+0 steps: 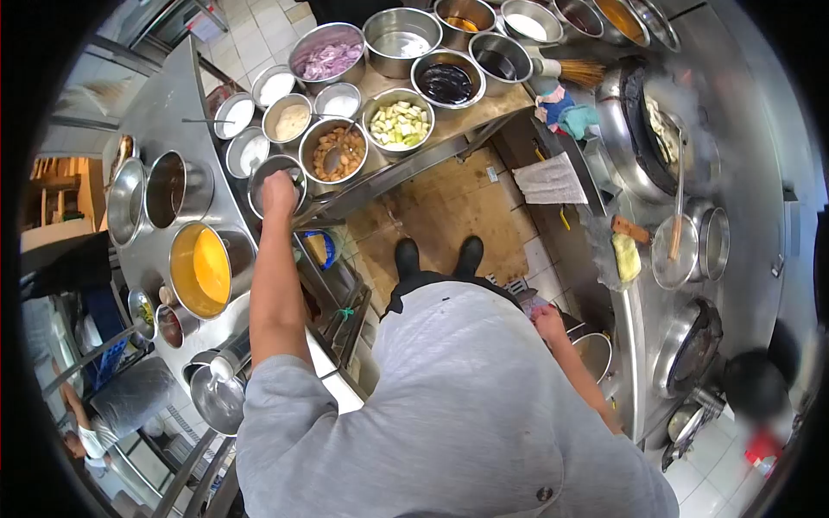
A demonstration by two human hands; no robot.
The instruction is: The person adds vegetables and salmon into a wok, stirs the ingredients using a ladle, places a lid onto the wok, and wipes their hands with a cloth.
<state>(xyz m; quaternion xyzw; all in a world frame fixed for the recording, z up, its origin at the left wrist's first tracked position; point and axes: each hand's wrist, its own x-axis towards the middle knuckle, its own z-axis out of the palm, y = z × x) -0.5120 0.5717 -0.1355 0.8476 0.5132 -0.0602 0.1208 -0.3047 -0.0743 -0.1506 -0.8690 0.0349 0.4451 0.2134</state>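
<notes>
My left hand (278,192) reaches down into a small metal bowl (256,180) at the counter's near edge. Its fingers look bunched together, and what they may hold is hidden. Beside that bowl stands a pan of brown chunks (337,154) with a spoon in it. A bowl of pale paste (289,119) and a bowl of white powder (254,151) sit just beyond my left hand. Down by my right hip, my right hand (546,321) is closed around or against a pinkish-grey thing (534,304) that I cannot make out.
More bowls hold chopped onion (328,60), green cubes (399,123) and dark sauce (446,83). A pot of yellow liquid (207,269) stands left. To the right, a steaming wok (635,138) holds a ladle (679,173); a strainer (675,250) lies nearer. Another person (86,432) is far left.
</notes>
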